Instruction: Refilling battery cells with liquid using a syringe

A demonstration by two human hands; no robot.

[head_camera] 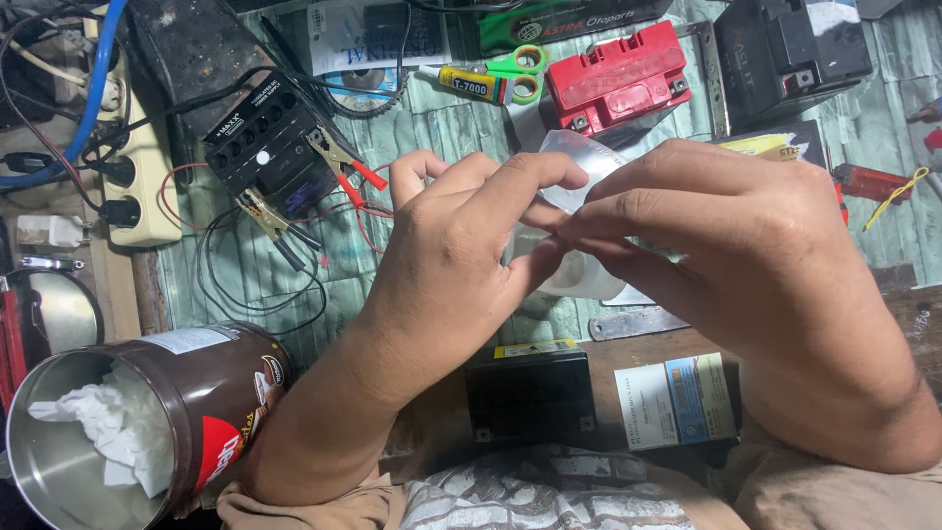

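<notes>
Pinching together above the workbench, the left hand and the right hand meet fingertip to fingertip on a small translucent white plastic piece, which sticks up between them and curves down behind the fingers; both hands are closed on it, thumbs and forefingers pressed tight, though its full shape is hidden by the fingers. Directly under the hands, at the near edge of the bench, sits a black battery with a yellow label strip on its top edge, and just beside it to the right lies a white and blue printed card. Near the left forearm stands a brown cylindrical tin, tipped toward the camera with its mouth open; crumpled white tissue lies inside against its shiny metal wall. Farther back on the green patterned bench cover, a black charger box rests with red and black clip leads trailing from it. Behind the hands are 1 red battery, 1 larger black battery, green-handled scissors and a yellow glue tube. A cream power strip with plugs in it lies at the far left.
</notes>
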